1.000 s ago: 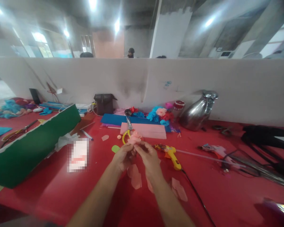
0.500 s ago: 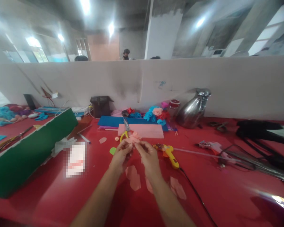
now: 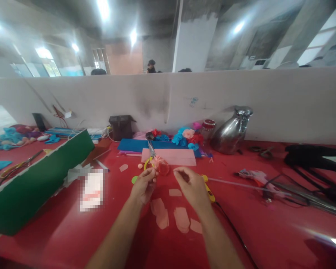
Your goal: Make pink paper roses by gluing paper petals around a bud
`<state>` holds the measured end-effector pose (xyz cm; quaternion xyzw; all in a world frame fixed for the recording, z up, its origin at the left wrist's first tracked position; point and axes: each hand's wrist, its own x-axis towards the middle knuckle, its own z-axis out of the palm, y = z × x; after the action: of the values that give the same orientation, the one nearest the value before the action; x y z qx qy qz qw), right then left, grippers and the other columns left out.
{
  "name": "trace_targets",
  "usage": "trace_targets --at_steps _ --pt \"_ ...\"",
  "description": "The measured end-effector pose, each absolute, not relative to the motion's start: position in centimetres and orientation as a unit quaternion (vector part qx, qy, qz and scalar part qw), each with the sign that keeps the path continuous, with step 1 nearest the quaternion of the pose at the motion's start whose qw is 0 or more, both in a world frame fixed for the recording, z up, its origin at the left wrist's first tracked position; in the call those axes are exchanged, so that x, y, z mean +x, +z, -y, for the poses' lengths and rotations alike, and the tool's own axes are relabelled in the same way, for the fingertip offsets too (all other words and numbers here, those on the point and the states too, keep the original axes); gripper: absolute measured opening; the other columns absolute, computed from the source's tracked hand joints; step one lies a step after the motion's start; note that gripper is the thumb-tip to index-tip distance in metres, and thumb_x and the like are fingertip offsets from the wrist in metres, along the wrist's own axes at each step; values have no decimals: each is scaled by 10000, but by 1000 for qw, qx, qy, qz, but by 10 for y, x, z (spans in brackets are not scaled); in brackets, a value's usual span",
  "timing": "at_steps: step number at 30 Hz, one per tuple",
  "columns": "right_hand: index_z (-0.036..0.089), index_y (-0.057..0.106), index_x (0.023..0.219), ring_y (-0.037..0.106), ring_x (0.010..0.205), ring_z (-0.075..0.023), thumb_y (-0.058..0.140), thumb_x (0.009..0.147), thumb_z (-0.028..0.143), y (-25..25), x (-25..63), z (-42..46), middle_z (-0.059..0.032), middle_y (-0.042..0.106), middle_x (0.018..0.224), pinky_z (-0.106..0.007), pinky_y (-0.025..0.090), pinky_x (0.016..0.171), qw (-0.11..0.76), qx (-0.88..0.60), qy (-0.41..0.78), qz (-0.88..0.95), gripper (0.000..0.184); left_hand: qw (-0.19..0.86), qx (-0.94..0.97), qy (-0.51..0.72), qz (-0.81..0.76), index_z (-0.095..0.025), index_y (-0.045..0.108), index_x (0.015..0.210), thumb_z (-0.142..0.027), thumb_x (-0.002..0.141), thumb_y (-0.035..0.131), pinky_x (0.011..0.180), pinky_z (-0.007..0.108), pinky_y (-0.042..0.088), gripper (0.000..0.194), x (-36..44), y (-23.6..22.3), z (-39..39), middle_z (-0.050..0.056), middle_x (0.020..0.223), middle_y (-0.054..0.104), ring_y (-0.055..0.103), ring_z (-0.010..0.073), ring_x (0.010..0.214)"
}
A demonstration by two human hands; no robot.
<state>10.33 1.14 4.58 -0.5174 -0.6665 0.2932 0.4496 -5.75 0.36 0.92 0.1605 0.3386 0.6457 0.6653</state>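
Observation:
A small pink paper flower point(image 3: 158, 160) is pinched between the thumb and fingers of my left hand point(image 3: 145, 184). Just behind it lie scissors point(image 3: 151, 149) with yellow handles, partly covered by the flower. My right hand point(image 3: 192, 184) is off to the right of the flower, fingers bent and slightly apart, with nothing visible in them. It covers much of a yellow glue gun point(image 3: 209, 191). Between and below my hands, cut pink paper petals point(image 3: 182, 219) lie on the red table, some stacked. A single petal point(image 3: 175, 192) sits nearer the right hand.
Pink paper sheets point(image 3: 182, 157) and blue sheets point(image 3: 128, 145) lie behind the scissors. Finished paper flowers point(image 3: 187, 136), a lidded jar point(image 3: 208, 127) and a metal jug point(image 3: 232, 130) stand by the partition. A green board point(image 3: 44, 179) rises at left; another glue gun point(image 3: 252, 174) lies right.
My right hand has let go of the flower and moved right, in front of the yellow glue gun. The flower stays in my left hand. More petals below now show.

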Motion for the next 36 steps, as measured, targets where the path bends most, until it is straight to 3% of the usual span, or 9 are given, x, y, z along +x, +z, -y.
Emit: trace_targets --at_steps 3,6,13,17,22,27,30,33,36 --pt "222 642 736 620 712 -245 537 756 385 41 148 -23 -88 691 770 -314 377 585 293 -647 146 689 195 680 139 644 -321 -130 561 747 -167 558 793 375 92 247 302 -59 10 -4 -20 623 578 421 0 437" --pt "197 640 692 618 641 -249 583 715 399 24 185 -35 -116 672 684 -303 344 537 179 -723 124 655 211 682 136 644 -318 -129 556 758 -149 589 767 373 91 257 272 -60 10 -4 -22 622 573 423 1 430" --pt "198 598 680 605 627 -188 621 677 389 -14 207 -54 -28 647 653 -249 339 518 163 -699 213 662 193 683 113 638 -339 -125 560 798 -78 639 686 360 92 273 209 -61 8 -7 -23 592 562 432 8 408" --pt "194 605 727 592 616 -167 623 650 279 -14 207 -52 -15 641 666 -237 326 508 160 -698 248 653 116 674 118 639 -350 -109 579 804 -85 660 670 378 98 319 173 -61 5 -8 -11 599 581 444 10 414" --pt "176 622 862 592 668 -195 554 668 254 -4 192 -44 -43 651 734 -262 368 542 241 -704 280 607 220 666 128 645 -353 -105 594 800 -90 643 684 377 98 312 180 -60 6 -8 -1 604 595 456 14 428" --pt "222 509 1148 641 720 -185 609 671 283 17 170 -25 -8 670 787 -268 449 615 390 -568 501 524 491 659 140 648 -355 -107 606 772 -100 618 702 383 104 315 181 -60 9 -6 -2 597 585 468 22 449" --pt "225 517 1098 655 760 -181 706 640 314 28 160 -15 -22 678 866 -264 465 654 411 -474 596 502 503 657 142 645 -364 -109 623 800 -115 604 719 393 106 327 219 -59 7 -6 -1 611 593 468 21 452" --pt "208 541 978 603 572 -138 719 654 384 29 151 -11 20 639 648 -240 442 557 439 -437 624 477 410 649 152 641 -379 -117 634 812 -134 587 738 398 108 332 249 -59 4 -6 -5 613 598 463 20 447" --pt "201 530 886 511 450 -107 717 657 424 25 142 -11 63 550 503 -222 403 474 505 -442 573 472 370 640 156 642 -394 -124 642 804 -134 570 749 435 114 376 257 -58 2 -6 -5 627 606 482 25 470"
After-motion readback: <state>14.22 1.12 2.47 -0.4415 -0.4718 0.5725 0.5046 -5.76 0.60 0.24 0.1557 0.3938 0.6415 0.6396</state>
